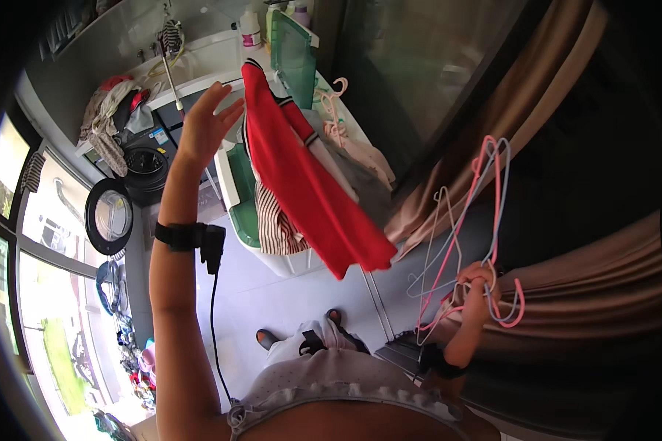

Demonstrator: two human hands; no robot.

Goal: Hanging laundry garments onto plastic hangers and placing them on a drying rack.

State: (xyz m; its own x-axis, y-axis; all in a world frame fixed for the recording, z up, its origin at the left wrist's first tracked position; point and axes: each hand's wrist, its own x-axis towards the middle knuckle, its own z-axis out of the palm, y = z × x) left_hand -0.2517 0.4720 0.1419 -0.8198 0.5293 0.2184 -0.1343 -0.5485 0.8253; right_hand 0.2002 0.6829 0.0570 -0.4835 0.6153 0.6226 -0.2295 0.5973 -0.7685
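My left hand (205,124) is raised with its fingers apart, close beside the upper end of a red garment with black-and-white trim (303,187). Whether a fingertip touches the cloth I cannot tell. The red garment slants over a white and green bin (243,201) whose green lid (292,58) stands up. A striped garment (276,220) and a grey one (364,179) hang at the bin's rim. At the right, my right hand (479,281) is closed around several pink, blue and white wire hangers (494,204).
Behind the bin are a sink counter (209,58), bottles (250,28) and pink hangers (334,105). A washing machine (143,160) with its round door (109,216) swung out stands at the left, clothes (113,110) heaped above it. Brown curtains (574,275) hang at the right.
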